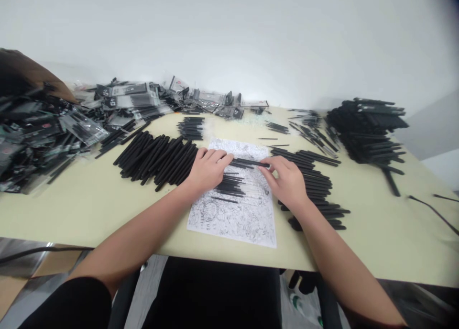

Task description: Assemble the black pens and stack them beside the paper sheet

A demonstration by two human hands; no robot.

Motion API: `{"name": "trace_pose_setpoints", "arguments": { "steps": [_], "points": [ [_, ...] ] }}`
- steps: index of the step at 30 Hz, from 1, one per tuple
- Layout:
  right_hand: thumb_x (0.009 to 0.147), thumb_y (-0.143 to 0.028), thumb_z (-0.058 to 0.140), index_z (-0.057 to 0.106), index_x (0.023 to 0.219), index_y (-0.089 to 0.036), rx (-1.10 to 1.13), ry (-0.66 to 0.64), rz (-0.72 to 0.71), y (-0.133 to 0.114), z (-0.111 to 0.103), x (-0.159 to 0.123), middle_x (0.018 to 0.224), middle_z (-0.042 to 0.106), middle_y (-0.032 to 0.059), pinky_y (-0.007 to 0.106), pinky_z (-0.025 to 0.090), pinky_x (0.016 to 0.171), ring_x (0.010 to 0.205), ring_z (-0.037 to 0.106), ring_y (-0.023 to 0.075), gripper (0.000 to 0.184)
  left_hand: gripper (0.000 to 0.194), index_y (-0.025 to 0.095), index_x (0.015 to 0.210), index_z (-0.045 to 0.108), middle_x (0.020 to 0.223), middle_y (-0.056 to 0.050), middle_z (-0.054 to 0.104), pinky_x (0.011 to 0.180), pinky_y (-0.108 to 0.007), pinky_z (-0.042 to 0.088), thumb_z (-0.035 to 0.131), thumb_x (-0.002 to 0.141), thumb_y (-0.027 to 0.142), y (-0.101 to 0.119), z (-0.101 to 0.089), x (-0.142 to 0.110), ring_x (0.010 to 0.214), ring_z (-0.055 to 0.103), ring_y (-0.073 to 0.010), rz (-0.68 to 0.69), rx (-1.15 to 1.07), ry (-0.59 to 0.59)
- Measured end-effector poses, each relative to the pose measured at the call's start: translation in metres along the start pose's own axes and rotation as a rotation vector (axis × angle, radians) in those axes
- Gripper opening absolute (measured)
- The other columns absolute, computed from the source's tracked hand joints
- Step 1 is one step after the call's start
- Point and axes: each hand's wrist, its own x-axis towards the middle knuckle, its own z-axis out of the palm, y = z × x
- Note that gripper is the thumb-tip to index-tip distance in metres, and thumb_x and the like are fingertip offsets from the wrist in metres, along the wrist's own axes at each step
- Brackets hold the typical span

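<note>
A scribbled white paper sheet [239, 209] lies on the pale table [89, 209] in front of me. On it rests a small row of black pens [229, 184]. My left hand [208, 169] lies palm down over the left ends of these pens, its fingers curled onto a black pen [251, 163]. My right hand [287, 178] pinches the right end of that same pen with its fingertips. Both hands meet at the sheet's upper middle.
A row of black pens [158, 157] lies left of the sheet, another [315, 185] on its right. A tall heap of pens [366, 128] sits far right. Clear packaged pen bags [53, 128] pile up at left and along the back. A black cable [433, 212] runs at the right edge.
</note>
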Motion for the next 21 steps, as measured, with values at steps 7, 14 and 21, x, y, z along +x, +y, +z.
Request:
{"name": "trace_pose_setpoints", "arguments": {
  "steps": [7,14,21],
  "points": [
    [0.09,-0.037,0.052,0.066,0.097,-0.021,-0.048,-0.042,0.184,0.0013,-0.0021,0.0005,0.085,0.067,0.0027,0.03,0.043,0.067,0.063,0.059,0.014,0.022,0.046,0.024,0.118,0.056,0.108,-0.006,0.067,0.084,-0.04,0.033,0.045,0.08,0.001,-0.0011,0.003,-0.0016,0.092,0.059,-0.0227,-0.072,0.041,-0.081],
    [0.088,-0.036,0.05,0.067,0.099,-0.023,-0.102,-0.079,0.324,0.0045,-0.0036,0.0004,0.089,0.068,0.0045,0.031,0.041,0.064,0.066,0.061,0.0176,0.024,0.048,0.024,0.118,0.056,0.108,-0.008,0.066,0.085,-0.044,0.034,0.043,0.078,0.0,-0.0016,0.0042,-0.002,0.094,0.059,-0.0249,-0.137,0.065,-0.144],
    [0.085,-0.035,0.051,0.067,0.096,-0.024,-0.154,-0.11,0.408,0.0041,-0.0054,0.002,0.082,0.066,0.0039,0.032,0.038,0.062,0.065,0.058,0.0181,0.023,0.044,0.022,0.116,0.057,0.106,-0.009,0.066,0.086,-0.044,0.034,0.044,0.08,0.002,-0.0028,0.0046,-0.0016,0.094,0.059,-0.0256,-0.17,0.056,-0.2]
  ]
}}
